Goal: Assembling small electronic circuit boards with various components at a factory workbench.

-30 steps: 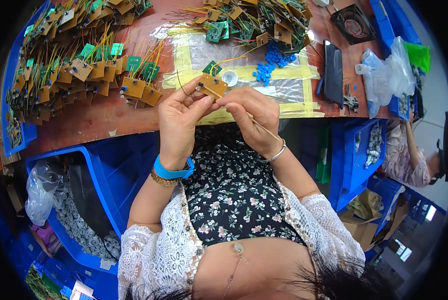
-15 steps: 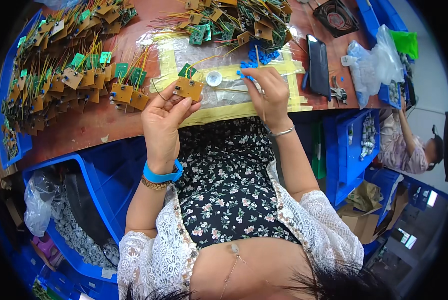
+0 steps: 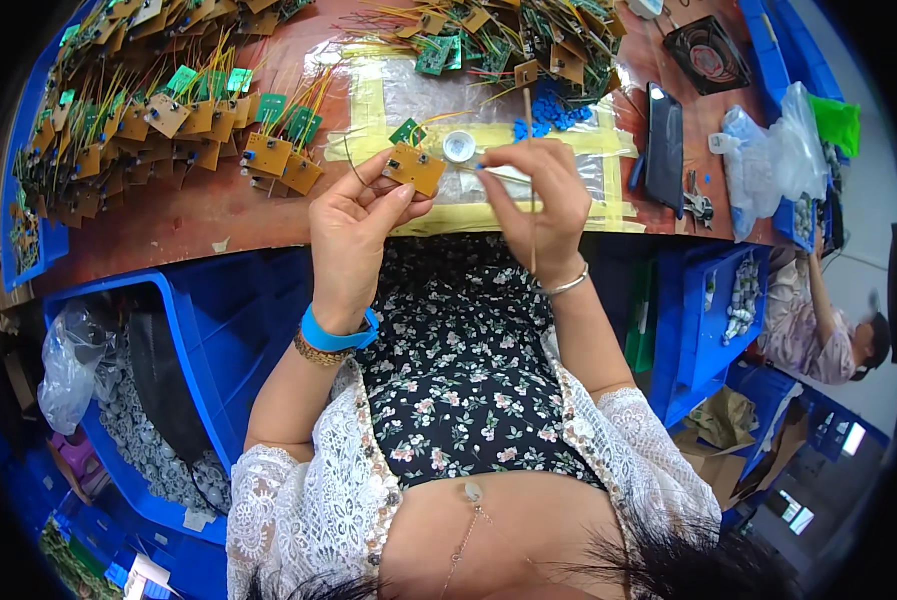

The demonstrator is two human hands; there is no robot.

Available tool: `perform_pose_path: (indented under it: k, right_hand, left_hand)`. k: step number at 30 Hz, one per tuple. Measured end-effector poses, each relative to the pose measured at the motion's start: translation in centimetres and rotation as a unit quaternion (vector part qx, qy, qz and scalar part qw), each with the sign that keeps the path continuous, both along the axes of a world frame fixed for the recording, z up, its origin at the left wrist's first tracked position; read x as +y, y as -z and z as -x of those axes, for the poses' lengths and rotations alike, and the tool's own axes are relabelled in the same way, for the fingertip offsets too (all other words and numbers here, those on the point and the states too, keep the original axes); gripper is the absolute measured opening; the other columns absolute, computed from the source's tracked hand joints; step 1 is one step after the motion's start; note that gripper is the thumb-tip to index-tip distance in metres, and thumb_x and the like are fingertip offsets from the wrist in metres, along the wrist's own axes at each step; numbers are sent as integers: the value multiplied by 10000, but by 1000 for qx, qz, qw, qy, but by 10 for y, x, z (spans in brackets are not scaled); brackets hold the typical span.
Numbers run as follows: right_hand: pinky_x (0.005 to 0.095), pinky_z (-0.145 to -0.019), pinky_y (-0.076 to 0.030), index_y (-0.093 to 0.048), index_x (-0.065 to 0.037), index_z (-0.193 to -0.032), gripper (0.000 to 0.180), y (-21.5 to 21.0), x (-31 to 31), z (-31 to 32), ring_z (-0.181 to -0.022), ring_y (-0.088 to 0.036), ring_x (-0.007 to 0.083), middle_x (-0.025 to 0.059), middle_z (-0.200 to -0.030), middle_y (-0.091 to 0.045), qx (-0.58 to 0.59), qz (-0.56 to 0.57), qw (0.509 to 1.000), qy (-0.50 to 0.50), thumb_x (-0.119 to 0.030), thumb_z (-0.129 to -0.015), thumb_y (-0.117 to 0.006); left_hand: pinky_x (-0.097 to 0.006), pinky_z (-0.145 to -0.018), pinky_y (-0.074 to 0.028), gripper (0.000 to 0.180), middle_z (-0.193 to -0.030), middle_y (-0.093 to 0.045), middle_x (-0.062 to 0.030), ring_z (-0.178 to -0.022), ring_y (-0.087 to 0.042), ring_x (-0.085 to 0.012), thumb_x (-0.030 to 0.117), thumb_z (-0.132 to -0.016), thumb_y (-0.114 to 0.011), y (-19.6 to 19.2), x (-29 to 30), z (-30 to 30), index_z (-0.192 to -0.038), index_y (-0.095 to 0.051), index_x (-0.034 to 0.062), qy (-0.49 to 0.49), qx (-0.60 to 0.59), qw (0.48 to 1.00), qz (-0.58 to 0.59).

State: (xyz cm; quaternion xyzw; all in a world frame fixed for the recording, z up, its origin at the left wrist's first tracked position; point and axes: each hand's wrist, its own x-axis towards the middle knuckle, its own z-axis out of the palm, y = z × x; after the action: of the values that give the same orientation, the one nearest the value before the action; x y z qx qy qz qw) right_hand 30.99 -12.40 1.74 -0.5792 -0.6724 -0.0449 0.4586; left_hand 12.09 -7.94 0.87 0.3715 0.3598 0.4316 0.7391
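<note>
My left hand (image 3: 353, 235) pinches a tan circuit board (image 3: 414, 170) by its edge; dark components show on it, and a small green board (image 3: 406, 131) is wired to it. To the right, my right hand (image 3: 546, 195) is closed, with a tiny blue piece (image 3: 480, 166) at its fingertips. A thin wooden stick (image 3: 533, 240) runs upright through the same hand. Between the hands sits a small round white dish (image 3: 459, 147), with another thin rod beside it. Loose blue pieces (image 3: 560, 115) lie beyond my right hand.
Rows of wired tan boards (image 3: 183, 125) cover the left of the table, and another heap (image 3: 568, 50) lies at the back. On the right are a phone (image 3: 663, 150), a fan (image 3: 706, 55) and plastic bags (image 3: 768, 150). Blue bins (image 3: 193, 350) stand below. A co-worker (image 3: 828, 335) is at far right.
My right hand has drawn the tiny blue piece away from the blue pile, nearer the held board. The whole table appears shifted right and down in view.
</note>
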Motion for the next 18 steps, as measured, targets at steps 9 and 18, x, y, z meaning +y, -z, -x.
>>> perform_pose_path:
  k: [9, 18]
  right_hand:
    - [333, -719, -464, -703, -72, -976, 321, -8, -1, 27, -783, -622, 226, 38, -826, -683, -51, -40, 998, -15, 9, -682, -803]
    - [333, -708, -484, -688, -37, -1029, 353, -6, -8, 31, -780, -632, 224, 51, -860, -717, 11, -31, 999, 12, 41, -698, -783]
  left_hand:
    - [-283, -806, -606, 361, -1007, -652, -140, -884, -687, -187, -77, -922, -567, -4, -7, -8, -1280, -524, -103, 29, -17, 999, -3]
    - [-278, -810, -604, 363, -1024, -657, -143, -889, -687, -181, -79, -922, -567, -6, -9, -9, -1283, -530, -95, 28, -23, 999, -10]
